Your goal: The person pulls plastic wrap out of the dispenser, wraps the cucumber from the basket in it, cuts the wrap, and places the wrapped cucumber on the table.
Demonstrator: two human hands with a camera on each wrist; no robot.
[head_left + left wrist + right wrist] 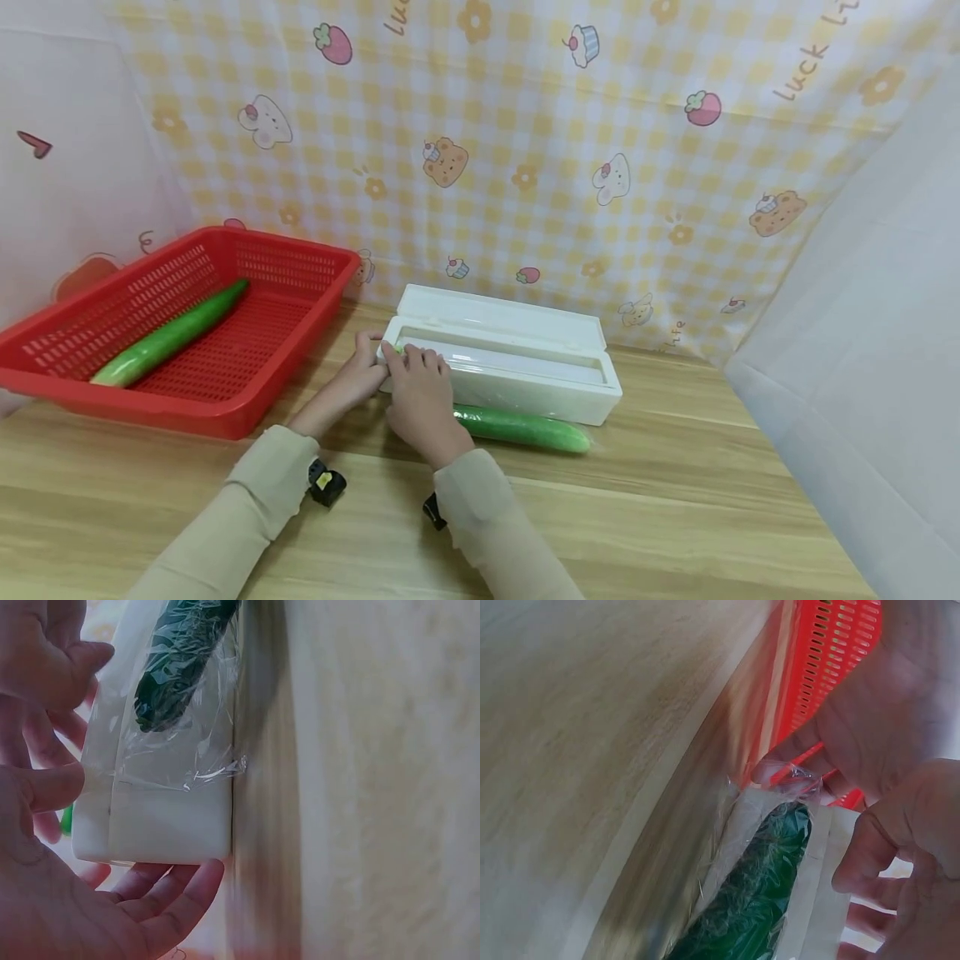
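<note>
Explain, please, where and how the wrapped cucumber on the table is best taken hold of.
Probably grip the cucumber around its middle, from above and the near side, across its length. It is long and rounded and lies along the white box, which blocks the far side; loose film past its left end would hold poorly.

Wrist views were dimmer than the bright head view; film (196, 754) glinted and shadow fell by the white box (169, 825).

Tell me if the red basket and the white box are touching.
Apart. The head view shows it: a strip of wooden table is visible between the red basket and the white box.
</note>
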